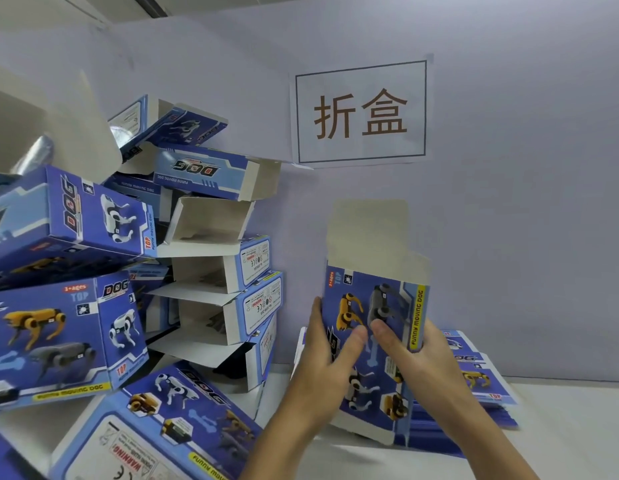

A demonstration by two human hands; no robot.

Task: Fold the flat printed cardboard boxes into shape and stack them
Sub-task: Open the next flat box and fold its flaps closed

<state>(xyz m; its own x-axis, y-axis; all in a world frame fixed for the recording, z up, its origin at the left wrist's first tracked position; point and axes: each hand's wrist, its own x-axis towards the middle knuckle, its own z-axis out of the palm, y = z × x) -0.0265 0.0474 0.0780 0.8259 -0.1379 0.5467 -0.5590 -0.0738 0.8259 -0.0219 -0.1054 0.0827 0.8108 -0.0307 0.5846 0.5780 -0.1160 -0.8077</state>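
Observation:
I hold a blue printed cardboard box (377, 299) upright in front of the wall, its white top flaps standing open. My left hand (322, 362) grips its left edge with the thumb pressed on the printed front. My right hand (415, 358) grips the right side, thumb on the front too. Behind it, a stack of flat printed boxes (484, 386) lies on the white table. At the left rises a loose pile of folded boxes (211, 271), several with open ends facing me.
More folded boxes (59, 327) crowd the left foreground, one lying flat at the bottom (155, 424). A paper sign (361, 112) is taped to the pale wall. White tabletop (560, 445) shows at the lower right.

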